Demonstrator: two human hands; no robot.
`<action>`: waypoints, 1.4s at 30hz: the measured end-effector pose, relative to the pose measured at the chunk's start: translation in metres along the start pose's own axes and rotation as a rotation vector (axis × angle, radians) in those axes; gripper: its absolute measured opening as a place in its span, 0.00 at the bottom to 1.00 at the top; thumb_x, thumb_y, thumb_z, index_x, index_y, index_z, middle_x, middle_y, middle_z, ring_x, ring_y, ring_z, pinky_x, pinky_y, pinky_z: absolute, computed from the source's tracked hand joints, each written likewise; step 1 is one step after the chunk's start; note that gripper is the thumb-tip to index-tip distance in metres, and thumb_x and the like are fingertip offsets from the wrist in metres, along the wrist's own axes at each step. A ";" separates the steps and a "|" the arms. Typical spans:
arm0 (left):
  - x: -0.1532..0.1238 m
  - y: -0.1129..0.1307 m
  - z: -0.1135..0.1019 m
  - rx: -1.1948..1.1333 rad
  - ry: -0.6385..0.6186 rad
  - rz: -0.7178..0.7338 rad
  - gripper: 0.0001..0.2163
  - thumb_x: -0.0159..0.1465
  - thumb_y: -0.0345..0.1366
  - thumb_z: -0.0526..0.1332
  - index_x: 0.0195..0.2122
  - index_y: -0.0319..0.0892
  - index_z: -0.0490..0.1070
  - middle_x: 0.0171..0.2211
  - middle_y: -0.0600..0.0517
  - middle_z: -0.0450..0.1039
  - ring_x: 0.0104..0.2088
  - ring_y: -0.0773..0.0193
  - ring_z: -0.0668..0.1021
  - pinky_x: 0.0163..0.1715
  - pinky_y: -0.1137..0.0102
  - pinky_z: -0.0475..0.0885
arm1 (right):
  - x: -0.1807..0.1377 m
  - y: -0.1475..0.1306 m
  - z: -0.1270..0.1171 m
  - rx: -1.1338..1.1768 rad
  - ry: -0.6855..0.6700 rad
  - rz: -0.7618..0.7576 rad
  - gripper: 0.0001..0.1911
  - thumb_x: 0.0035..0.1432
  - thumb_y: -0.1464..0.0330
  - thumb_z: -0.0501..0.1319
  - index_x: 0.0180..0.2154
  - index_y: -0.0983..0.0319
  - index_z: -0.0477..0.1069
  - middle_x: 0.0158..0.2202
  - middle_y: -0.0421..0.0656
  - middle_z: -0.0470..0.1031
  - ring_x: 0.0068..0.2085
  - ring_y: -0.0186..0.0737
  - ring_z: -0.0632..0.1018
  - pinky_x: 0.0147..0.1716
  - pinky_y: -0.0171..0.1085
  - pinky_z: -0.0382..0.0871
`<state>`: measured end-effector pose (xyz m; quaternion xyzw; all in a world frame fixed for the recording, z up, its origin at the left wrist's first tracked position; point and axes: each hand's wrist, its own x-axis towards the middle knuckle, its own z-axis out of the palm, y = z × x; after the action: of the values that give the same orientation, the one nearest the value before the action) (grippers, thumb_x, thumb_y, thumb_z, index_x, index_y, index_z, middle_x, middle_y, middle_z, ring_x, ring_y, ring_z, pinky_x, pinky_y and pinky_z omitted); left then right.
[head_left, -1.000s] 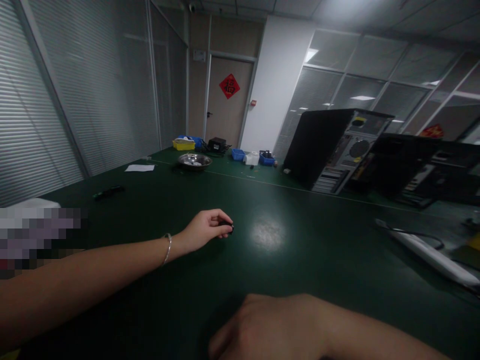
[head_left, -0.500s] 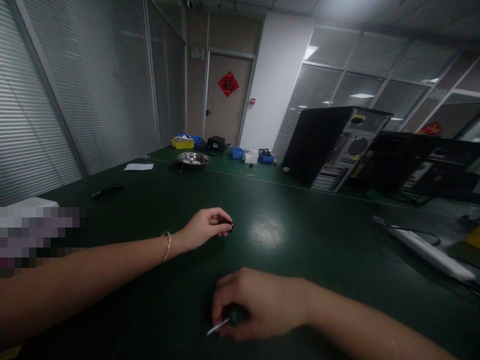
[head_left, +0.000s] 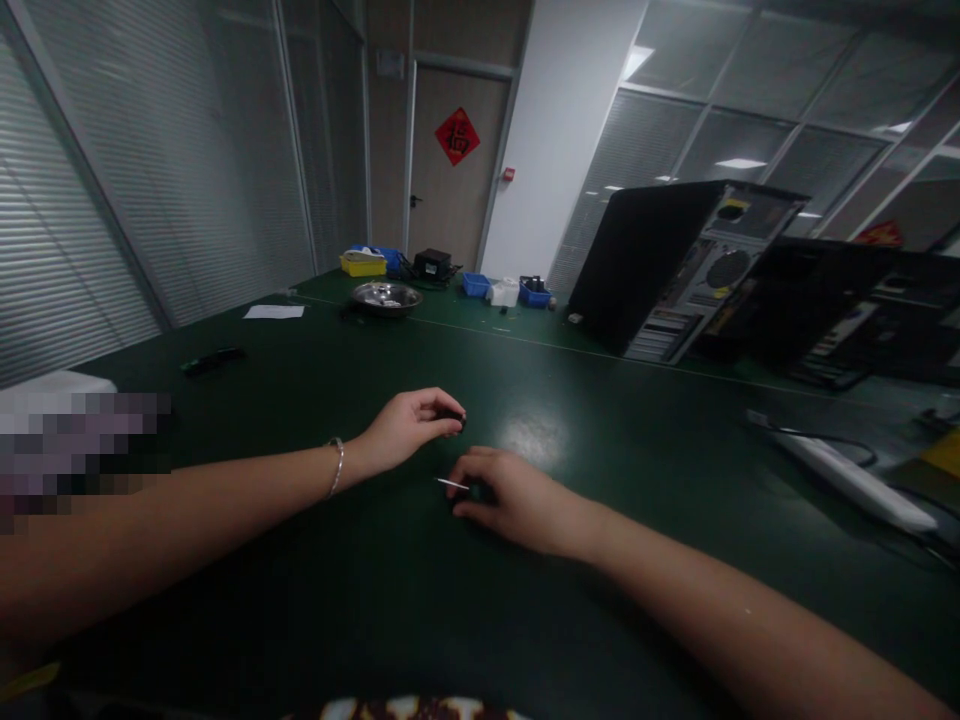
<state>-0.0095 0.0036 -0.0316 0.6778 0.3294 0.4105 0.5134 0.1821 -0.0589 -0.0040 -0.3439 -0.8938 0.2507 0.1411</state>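
Observation:
My left hand (head_left: 409,428) rests over the dark green table (head_left: 315,560), thumb and fingers closed on a small black part (head_left: 456,420). Most of that part is hidden by the fingers, and its kind cannot be made out. Nearer to me and a little to the right, my right hand (head_left: 510,500) is closed round a screwdriver (head_left: 453,484). Its thin metal shaft points left, past the fingertips, while the dark handle is mostly covered by the palm. A gap separates the two hands.
A metal bowl (head_left: 386,300) stands at the back, near a yellow tray (head_left: 363,266) and a blue tray (head_left: 475,285). Computer towers, one black (head_left: 645,270), stand back right. A white power strip (head_left: 855,480) lies right. A dark green-and-black object (head_left: 213,361) and paper (head_left: 274,312) lie left.
My right hand has moved forward, away from me, with the screwdriver, closer to my left hand. The left hand keeps its grip on the black part. The view has tilted down slightly.

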 end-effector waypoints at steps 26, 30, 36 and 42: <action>0.002 -0.001 -0.011 0.008 -0.018 0.026 0.12 0.55 0.28 0.65 0.41 0.40 0.74 0.42 0.48 0.74 0.45 0.58 0.76 0.50 0.61 0.69 | 0.010 0.016 -0.022 0.034 -0.044 -0.035 0.15 0.56 0.77 0.59 0.45 0.58 0.72 0.43 0.42 0.71 0.43 0.38 0.73 0.43 0.36 0.67; 0.001 0.002 -0.009 -0.044 -0.063 0.012 0.16 0.57 0.28 0.64 0.47 0.41 0.71 0.43 0.48 0.74 0.47 0.59 0.75 0.50 0.61 0.68 | 0.009 0.018 -0.021 -0.008 -0.035 -0.032 0.12 0.57 0.74 0.61 0.44 0.58 0.71 0.43 0.42 0.70 0.44 0.39 0.72 0.43 0.36 0.67; 0.003 0.008 -0.005 -0.126 -0.105 -0.040 0.16 0.58 0.28 0.63 0.48 0.39 0.66 0.44 0.45 0.74 0.48 0.57 0.76 0.49 0.59 0.69 | 0.006 0.022 -0.023 0.025 -0.006 -0.004 0.08 0.57 0.69 0.61 0.41 0.61 0.70 0.39 0.42 0.71 0.39 0.37 0.73 0.38 0.34 0.67; 0.005 0.011 -0.003 -0.147 -0.147 -0.055 0.16 0.58 0.29 0.64 0.48 0.38 0.65 0.45 0.44 0.74 0.47 0.57 0.76 0.50 0.58 0.68 | 0.006 0.028 -0.025 0.094 0.046 0.015 0.15 0.53 0.68 0.65 0.42 0.61 0.68 0.42 0.42 0.69 0.40 0.37 0.72 0.40 0.35 0.68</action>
<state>-0.0100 0.0064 -0.0195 0.6574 0.2781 0.3684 0.5956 0.2032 -0.0282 0.0024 -0.3494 -0.8750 0.2855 0.1755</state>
